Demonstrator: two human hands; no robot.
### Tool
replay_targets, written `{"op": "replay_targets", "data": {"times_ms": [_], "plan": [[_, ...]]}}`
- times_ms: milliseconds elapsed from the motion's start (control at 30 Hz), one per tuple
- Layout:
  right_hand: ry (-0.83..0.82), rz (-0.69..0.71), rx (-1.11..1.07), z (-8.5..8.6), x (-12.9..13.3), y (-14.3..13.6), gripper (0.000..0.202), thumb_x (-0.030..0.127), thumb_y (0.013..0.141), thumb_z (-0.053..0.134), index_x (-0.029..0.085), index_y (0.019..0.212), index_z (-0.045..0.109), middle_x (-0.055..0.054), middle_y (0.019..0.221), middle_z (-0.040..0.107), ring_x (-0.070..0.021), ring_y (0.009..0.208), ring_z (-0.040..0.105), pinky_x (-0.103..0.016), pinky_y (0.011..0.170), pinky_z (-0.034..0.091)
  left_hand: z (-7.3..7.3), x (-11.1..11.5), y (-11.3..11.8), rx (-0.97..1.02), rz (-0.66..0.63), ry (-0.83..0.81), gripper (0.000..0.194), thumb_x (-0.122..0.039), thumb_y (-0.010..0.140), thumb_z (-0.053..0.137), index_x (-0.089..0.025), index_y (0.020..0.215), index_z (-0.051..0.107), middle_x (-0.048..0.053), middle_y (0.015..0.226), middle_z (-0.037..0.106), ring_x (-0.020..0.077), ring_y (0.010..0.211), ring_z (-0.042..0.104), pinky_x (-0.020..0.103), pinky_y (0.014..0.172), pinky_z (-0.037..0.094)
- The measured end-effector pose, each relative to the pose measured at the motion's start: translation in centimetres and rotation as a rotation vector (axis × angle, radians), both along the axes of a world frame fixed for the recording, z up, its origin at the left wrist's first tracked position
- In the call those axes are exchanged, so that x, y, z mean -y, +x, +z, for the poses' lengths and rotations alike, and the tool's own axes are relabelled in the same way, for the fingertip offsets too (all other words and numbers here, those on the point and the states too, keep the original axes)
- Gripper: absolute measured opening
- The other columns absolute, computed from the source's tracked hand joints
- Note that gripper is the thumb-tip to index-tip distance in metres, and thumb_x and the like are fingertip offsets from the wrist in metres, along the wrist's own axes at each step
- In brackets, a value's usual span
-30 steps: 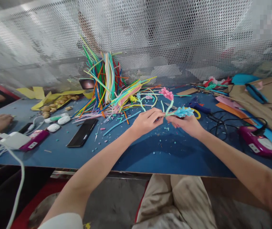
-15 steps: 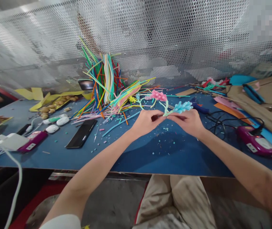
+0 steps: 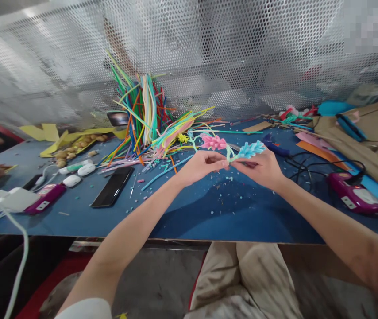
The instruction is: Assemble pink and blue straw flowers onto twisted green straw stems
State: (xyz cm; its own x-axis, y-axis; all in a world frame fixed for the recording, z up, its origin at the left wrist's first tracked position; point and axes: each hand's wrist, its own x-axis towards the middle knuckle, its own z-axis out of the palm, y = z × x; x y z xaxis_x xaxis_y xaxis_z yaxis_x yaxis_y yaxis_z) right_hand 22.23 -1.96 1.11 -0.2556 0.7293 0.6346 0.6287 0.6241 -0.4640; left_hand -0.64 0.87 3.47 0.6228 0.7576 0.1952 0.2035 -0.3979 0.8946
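The pale-green fuzzy stems [image 3: 229, 154] are pinched in a narrow grip by the left hand [image 3: 201, 166] and right hand [image 3: 258, 169], above the flat blue table [image 3: 189, 226]. The stems could be kinked if bent too sharply, or the soft tufts crushed by pressing fingers. Since a second ago, the fluffy pink flower spike [image 3: 214, 142] has been tipped from upright to leftward; the fluffy light-blue flower spike [image 3: 250, 149] is left pointing rightward.
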Motion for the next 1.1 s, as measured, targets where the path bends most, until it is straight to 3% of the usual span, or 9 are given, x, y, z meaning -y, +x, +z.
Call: {"op": "replay_targets", "data": {"times_ms": [167,300,400,500,600,833,933,1000,1100], "plan": [[-0.03,-0.074,-0.052,-0.1,0.4,-0.7,0.024,0.047,0.088,0.066,0.03,0.082,0.082,0.0,0.054,0.063,-0.0182,0.058,0.06,-0.036,0.065,0.046,-0.4,0.2,0.4,0.013,0.177,0.213,0.027,-0.041,0.085,0.073,-0.016,0.096,0.074,0.006,0.086,0.077,0.0145,0.073,0.071,0.026,0.065,0.057],[-0.128,-0.061,-0.144,-0.2,0.7,-1.2,0.023,0.047,0.088,0.067,0.029,0.084,0.081,-0.001,0.064,0.071,-0.0176,0.057,0.06,-0.036,0.063,0.047,-0.9,0.8,0.6,-0.011,0.286,0.58,0.017,-0.035,0.09,0.069,-0.019,0.093,0.075,0.004,0.087,0.078,0.0145,0.078,0.073,0.028,0.075,0.059],[-0.194,-0.026,-0.233,-0.1,1.0,-1.7,0.022,0.045,0.088,0.067,0.027,0.087,0.08,-0.003,0.077,0.076,-0.0199,0.066,0.065,-0.036,0.065,0.049,-1.4,1.0,0.4,-0.034,0.315,0.897,0.011,-0.026,0.094,0.065,-0.019,0.096,0.073,0.004,0.089,0.078,0.0141,0.083,0.073,0.027,0.08,0.058],[-0.252,0.033,-0.329,0.4,1.5,-2.1,0.019,0.041,0.088,0.067,0.026,0.089,0.08,-0.003,0.083,0.078,-0.021,0.072,0.067,-0.036,0.067,0.051,-1.5,0.9,0.1,-0.078,0.278,1.092,0.009,-0.02,0.095,0.062,-0.019,0.1,0.069,0.004,0.093,0.077,0.0139,0.086,0.072,0.027,0.08,0.057],[-0.275,0.045,-0.358,0.6,1.8,-2.4,0.019,0.041,0.088,0.067,0.027,0.089,0.08,-0.002,0.083,0.077,-0.02,0.071,0.066,-0.035,0.065,0.05,-1.3,0.6,-0.1,-0.119,0.274,1.133,0.009,-0.02,0.095,0.062,-0.019,0.102,0.067,0.004,0.094,0.076,0.0141,0.088,0.072,0.028,0.082,0.056],[-0.215,0.025,-0.371,0.3,1.4,-2.2,0.023,0.044,0.087,0.069,0.025,0.092,0.08,-0.001,0.074,0.072,-0.0158,0.061,0.058,-0.033,0.062,0.047,-1.2,0.8,0.2,-0.009,0.298,1.04,0.007,-0.021,0.095,0.064,-0.019,0.1,0.068,0.003,0.093,0.076,0.0126,0.088,0.072,0.026,0.081,0.057],[-0.39,0.199,-0.448,0.2,0.5,-0.9,0.025,0.049,0.086,0.069,0.026,0.089,0.08,-0.001,0.068,0.069,-0.0162,0.062,0.058,-0.032,0.061,0.047,-1.1,1.0,0.3,0.039,0.328,1.05,0.005,-0.02,0.093,0.066,-0.018,0.096,0.069,0.002,0.089,0.076,0.0117,0.083,0.072,0.024,0.078,0.057],[-0.528,0.356,-0.483,0.1,-0.2,0.5,0.034,0.054,0.085,0.067,0.024,0.071,0.076,-0.001,0.059,0.062,-0.0173,0.061,0.057,-0.033,0.059,0.047,-1.0,1.1,0.3,0.055,0.321,1.069,0.005,-0.018,0.093,0.066,-0.018,0.096,0.069,0.002,0.087,0.076,0.0102,0.08,0.072,0.022,0.076,0.057],[-0.743,0.547,-0.503,0.2,-0.9,2.3,0.04,0.06,0.083,0.065,0.024,0.07,0.075,-0.005,0.072,0.069,-0.0224,0.072,0.064,-0.037,0.068,0.052,-0.7,1.0,0.3,0.064,0.288,1.083,0.006,-0.016,0.093,0.065,-0.018,0.097,0.069,0.002,0.089,0.076,0.0097,0.082,0.072,0.022,0.077,0.057]]}}
